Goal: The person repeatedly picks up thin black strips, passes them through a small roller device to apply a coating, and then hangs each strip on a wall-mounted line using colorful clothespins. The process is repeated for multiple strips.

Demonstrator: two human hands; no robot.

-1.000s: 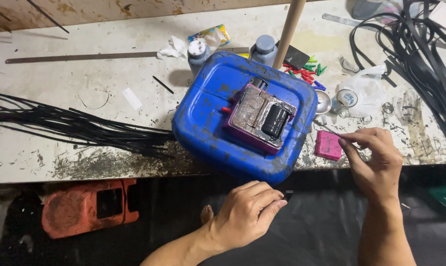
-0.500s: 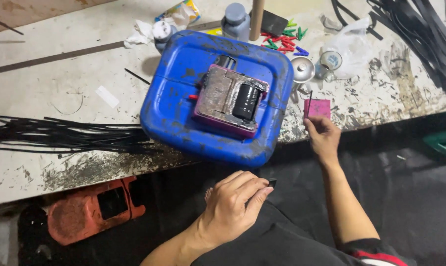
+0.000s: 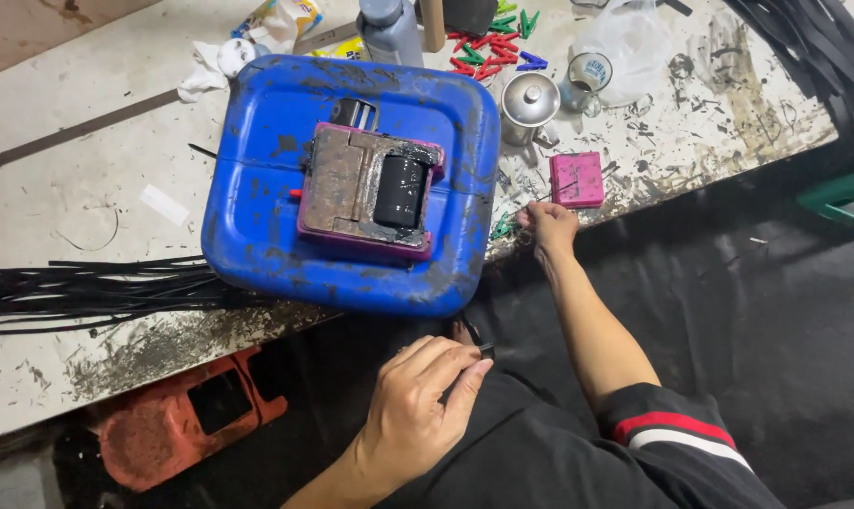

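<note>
Risk first: my right hand [image 3: 549, 229] sits at the desk [image 3: 87, 203] edge, just at 7 o'clock of the small pink block [image 3: 578, 179], fingers curled on something thin there; I can't tell whether that grip is closed on a clip or only pinching at the edge. The pink block lies close to the rim, so a careless pull from that hand could, in my judgement, drag it off onto the dark cloth below. My left hand [image 3: 417, 419] is down in my lap at 6 o'clock, fingers closed around a small black piece [image 3: 472, 337]; most of it is hidden, so I can't say what it is, and a loose pinch could drop it into the dark fabric where it would be hard to spot. The blue container [image 3: 351, 179] overhangs the near desk edge at 6 o'clock; leaning on it could tip it. On top of it sits a grimy metal device with a magenta frame [image 3: 365, 193], black roller toward 3 o'clock, smeared with black residue that would likely transfer to anything handled. The block itself: flat, square, magenta, dirty at the edges, lying flat at 3 o'clock of the container, near a metal lidded cup [image 3: 529, 104]. Black strips [image 3: 87, 287] fan out at 9 o'clock, and coloured clips [image 3: 488, 57] lie at 12.
</note>
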